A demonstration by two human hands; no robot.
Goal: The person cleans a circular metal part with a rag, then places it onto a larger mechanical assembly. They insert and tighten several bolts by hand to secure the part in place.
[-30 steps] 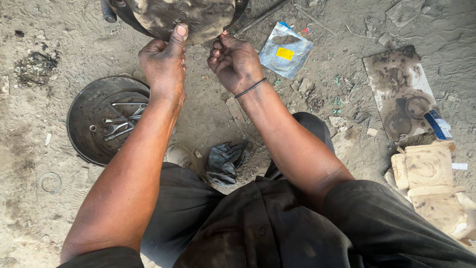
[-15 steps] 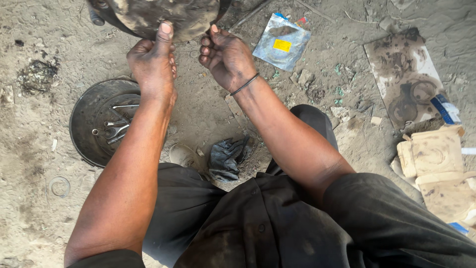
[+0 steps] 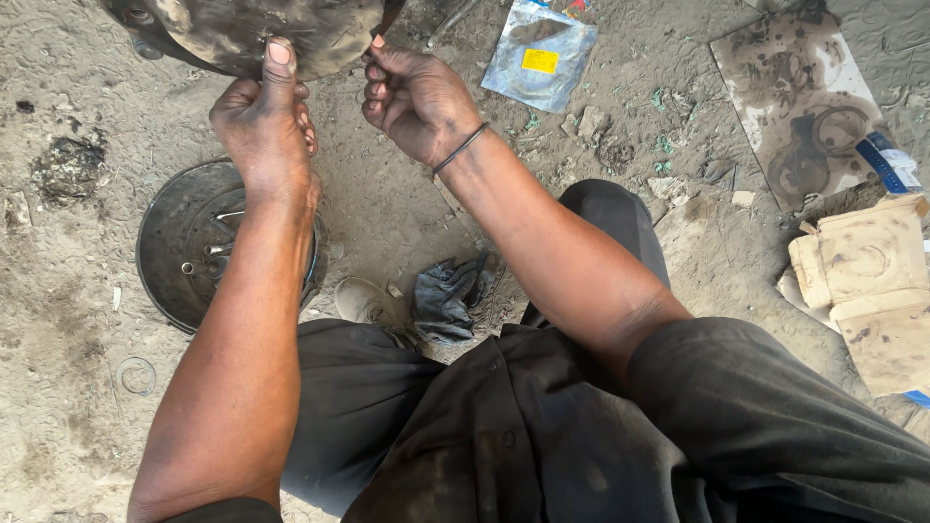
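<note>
A large dirty round metal part (image 3: 242, 29) lies on the sandy ground at the top edge of the head view, partly cut off. My left hand (image 3: 266, 131) grips its near rim, thumb pressed flat on top. My right hand (image 3: 412, 97) is at the rim's right side, fingers curled and pinched on its edge; a dark band circles that wrist. Whether the right hand also holds a small item is hidden by the fingers.
A round dark metal pan (image 3: 174, 242) with bolts and small tools sits under my left forearm. A dark rag (image 3: 446, 295) lies by my knee. A plastic gasket packet (image 3: 538, 58), stained cardboard (image 3: 804, 107) and cardboard boxes (image 3: 867, 281) lie to the right. A thin ring (image 3: 136, 376) rests at lower left.
Both hands stay on the round part's rim. The view has shifted so the part sits higher in frame, and the right hand's fingers have curled tighter.
</note>
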